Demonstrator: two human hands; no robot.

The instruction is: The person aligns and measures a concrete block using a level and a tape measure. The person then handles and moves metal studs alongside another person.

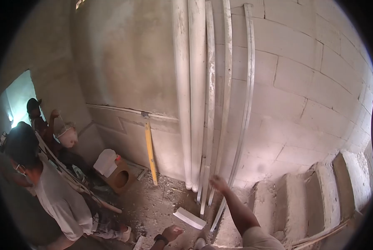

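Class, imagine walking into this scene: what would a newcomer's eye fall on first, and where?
Probably the two thick white pipes standing at the centre, with long slim bars to their right. The wearer's right hand is near the bars' lower ends. A yellow strip stands out further left, and rough steps fill the lower right.

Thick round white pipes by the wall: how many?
2: one pipe stands on the left, a second pipe just right of it, both left of the thin bars. Any behind would be hidden.
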